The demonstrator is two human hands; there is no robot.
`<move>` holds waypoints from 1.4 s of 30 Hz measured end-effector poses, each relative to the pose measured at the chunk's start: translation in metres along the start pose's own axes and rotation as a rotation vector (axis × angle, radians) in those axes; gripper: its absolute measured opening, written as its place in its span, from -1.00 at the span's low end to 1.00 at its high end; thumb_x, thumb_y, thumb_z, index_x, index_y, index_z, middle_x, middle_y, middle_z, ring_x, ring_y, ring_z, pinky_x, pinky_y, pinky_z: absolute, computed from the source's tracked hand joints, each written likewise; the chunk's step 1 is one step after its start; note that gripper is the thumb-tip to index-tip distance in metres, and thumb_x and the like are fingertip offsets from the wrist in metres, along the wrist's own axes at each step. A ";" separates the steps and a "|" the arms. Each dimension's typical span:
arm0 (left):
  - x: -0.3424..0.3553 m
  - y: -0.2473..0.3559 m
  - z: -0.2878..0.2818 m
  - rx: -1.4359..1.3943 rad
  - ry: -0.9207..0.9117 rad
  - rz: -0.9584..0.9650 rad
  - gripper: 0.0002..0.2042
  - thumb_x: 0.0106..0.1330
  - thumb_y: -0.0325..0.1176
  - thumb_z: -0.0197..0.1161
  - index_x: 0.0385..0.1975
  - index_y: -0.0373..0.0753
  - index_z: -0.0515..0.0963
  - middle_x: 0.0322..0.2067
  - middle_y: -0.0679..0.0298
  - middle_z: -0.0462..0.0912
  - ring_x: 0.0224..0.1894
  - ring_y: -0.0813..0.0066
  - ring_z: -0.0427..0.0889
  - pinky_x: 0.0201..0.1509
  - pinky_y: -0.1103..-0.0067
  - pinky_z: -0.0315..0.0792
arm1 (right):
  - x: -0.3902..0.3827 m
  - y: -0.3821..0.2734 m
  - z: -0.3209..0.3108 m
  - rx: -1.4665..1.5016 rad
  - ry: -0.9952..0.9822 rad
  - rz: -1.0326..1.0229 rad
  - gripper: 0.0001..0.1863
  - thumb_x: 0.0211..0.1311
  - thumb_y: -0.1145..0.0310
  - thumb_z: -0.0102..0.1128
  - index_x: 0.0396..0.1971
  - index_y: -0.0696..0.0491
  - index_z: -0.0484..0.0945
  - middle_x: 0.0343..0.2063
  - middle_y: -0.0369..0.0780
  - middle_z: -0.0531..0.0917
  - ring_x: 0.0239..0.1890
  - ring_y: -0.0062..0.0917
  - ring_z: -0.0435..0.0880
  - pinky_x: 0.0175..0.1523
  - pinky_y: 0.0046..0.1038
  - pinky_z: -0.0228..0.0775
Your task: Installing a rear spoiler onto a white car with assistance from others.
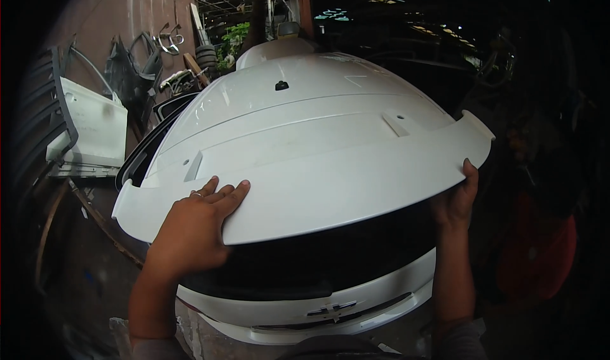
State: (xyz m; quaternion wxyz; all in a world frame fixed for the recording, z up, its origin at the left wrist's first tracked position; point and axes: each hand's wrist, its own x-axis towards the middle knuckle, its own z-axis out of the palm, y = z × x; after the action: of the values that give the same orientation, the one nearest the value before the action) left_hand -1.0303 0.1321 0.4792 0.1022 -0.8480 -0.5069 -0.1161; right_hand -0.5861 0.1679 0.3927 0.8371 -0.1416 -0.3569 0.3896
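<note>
Left hand [200, 220]: we see fingers extended, slightly spread, resting on the white spoiler [330, 176] by its near edge; thumb hidden. Right hand [456, 198] grips that edge near the right end, thumb up. Spoiler overhangs the dark rear window [330, 255]; beyond, we note bare roof [343, 80] around a black fitting [281, 85].

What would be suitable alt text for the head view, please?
A person's left hand lies on a curved, glossy white spoiler and the right hand has its grip on the edge, above the dark rear window of a white car. A flat white panel stands at left.
</note>
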 end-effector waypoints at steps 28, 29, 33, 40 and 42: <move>0.010 -0.096 -0.056 -0.416 -0.088 -0.050 -0.26 0.24 0.08 0.43 0.28 -0.35 0.51 0.20 -0.19 0.58 0.27 -0.11 0.58 0.33 0.31 0.44 | 0.140 -0.026 0.129 -2.264 -0.808 0.348 -0.46 0.24 0.28 0.26 0.20 0.21 0.59 -0.09 0.03 0.77 -0.10 -0.32 0.77 0.10 -0.35 0.55; 0.015 -0.120 -0.060 -0.326 -0.058 -0.161 -0.29 0.27 0.07 0.40 0.26 -0.38 0.52 0.18 -0.19 0.60 0.24 -0.09 0.60 0.30 0.32 0.47 | 0.141 -0.028 0.127 -2.268 -0.771 0.381 -0.47 0.24 0.24 0.28 0.18 0.17 0.62 -0.06 0.01 0.76 -0.02 -0.24 0.74 0.17 -0.34 0.50; 0.049 -0.144 -0.057 -0.218 -0.187 -0.504 -0.32 0.29 0.04 0.38 0.21 -0.44 0.55 0.14 -0.18 0.64 0.17 -0.03 0.66 0.24 0.35 0.52 | 0.139 -0.034 0.119 -2.242 -0.766 0.275 -0.46 0.23 0.27 0.27 0.18 0.20 0.60 0.02 0.07 0.72 0.08 -0.18 0.73 0.26 -0.33 0.47; 0.084 -0.140 0.008 -0.082 -0.163 -0.436 -0.29 0.20 -0.03 0.45 0.27 -0.40 0.52 0.08 -0.20 0.66 0.05 0.02 0.72 0.23 0.40 0.52 | 0.128 -0.030 0.129 -2.255 -0.774 0.275 -0.44 0.20 0.32 0.25 0.21 0.23 0.57 0.10 0.09 0.68 0.15 -0.17 0.68 0.33 -0.33 0.42; 0.089 -0.132 0.010 -0.075 -0.160 -0.429 -0.31 0.18 -0.08 0.45 0.26 -0.41 0.52 0.09 -0.21 0.66 0.06 0.03 0.72 0.23 0.42 0.52 | 0.131 -0.033 0.119 -2.231 -0.773 0.257 -0.45 0.23 0.28 0.25 0.21 0.21 0.58 0.09 0.07 0.69 0.15 -0.17 0.69 0.32 -0.32 0.43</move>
State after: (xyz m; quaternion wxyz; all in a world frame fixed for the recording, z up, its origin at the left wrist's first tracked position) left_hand -1.1055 0.2709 0.5033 0.0034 -0.7306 -0.6773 -0.0864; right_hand -0.5940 0.2404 0.5571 0.0427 -0.7005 -0.7114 -0.0384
